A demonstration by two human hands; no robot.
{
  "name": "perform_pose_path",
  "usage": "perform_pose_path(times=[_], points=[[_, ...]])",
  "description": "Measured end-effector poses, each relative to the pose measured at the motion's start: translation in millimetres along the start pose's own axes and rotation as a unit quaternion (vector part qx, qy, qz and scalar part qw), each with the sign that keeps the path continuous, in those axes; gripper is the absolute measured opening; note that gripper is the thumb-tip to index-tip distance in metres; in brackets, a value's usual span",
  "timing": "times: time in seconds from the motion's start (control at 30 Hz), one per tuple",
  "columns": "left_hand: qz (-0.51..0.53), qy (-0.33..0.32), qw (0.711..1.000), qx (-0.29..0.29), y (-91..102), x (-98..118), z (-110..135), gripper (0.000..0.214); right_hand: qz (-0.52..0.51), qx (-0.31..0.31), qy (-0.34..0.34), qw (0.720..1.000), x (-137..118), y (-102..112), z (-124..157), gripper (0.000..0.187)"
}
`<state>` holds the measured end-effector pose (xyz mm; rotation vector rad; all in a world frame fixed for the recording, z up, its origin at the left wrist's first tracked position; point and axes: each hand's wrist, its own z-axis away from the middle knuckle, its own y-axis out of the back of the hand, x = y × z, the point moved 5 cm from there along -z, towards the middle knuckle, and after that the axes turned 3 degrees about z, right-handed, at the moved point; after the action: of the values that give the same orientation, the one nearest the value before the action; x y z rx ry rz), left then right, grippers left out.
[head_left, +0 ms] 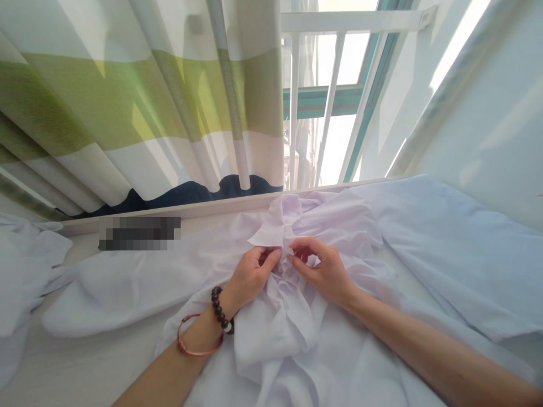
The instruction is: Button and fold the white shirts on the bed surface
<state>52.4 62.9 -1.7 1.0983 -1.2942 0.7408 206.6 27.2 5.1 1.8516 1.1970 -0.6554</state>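
With our left hand point(254, 274) and right hand point(324, 268), we are pinching the white shirt point(275, 336) just below its collar point(267, 229), ideally keeping it evenly taut.

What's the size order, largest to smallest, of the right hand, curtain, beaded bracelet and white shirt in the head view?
1. Curtain and white shirt: too close to rank, as the shirt's edges blend into other white cloth.
2. Right hand.
3. Beaded bracelet.
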Motion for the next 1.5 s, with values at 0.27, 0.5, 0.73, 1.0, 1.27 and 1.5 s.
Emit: perform_pose_path(times=[0.27,0.5,0.73,1.0,1.27,1.5], points=[[0.005,0.023,0.999,-0.025,-0.6,-3,0,0.029,-0.017,-0.001,0.002,1.0,2,1,-2,0.009],[0.025,0.033,0.998,-0.046,1.6,-6,0,0.027,-0.037,-0.017,0.023,0.999,-2,3,-1,0.01],[0.062,0.059,0.994,-0.07,3.2,-8,2,0.023,-0.124,-0.044,-0.062,0.989,7,-3,-2,0.013],[0.072,0.083,0.99,-0.086,2.8,-7,5,0.026,-0.119,-0.072,-0.083,0.987,6,-6,-3,0.016],[0.054,0.113,0.989,-0.076,6.1,-12,2,0.03,-0.158,-0.082,-0.098,0.979,15,-10,-5,0.021],[0.041,0.103,0.99,-0.081,5.5,-12,2,0.028,-0.224,-0.12,-0.16,0.954,23,-10,-7,0.025]])
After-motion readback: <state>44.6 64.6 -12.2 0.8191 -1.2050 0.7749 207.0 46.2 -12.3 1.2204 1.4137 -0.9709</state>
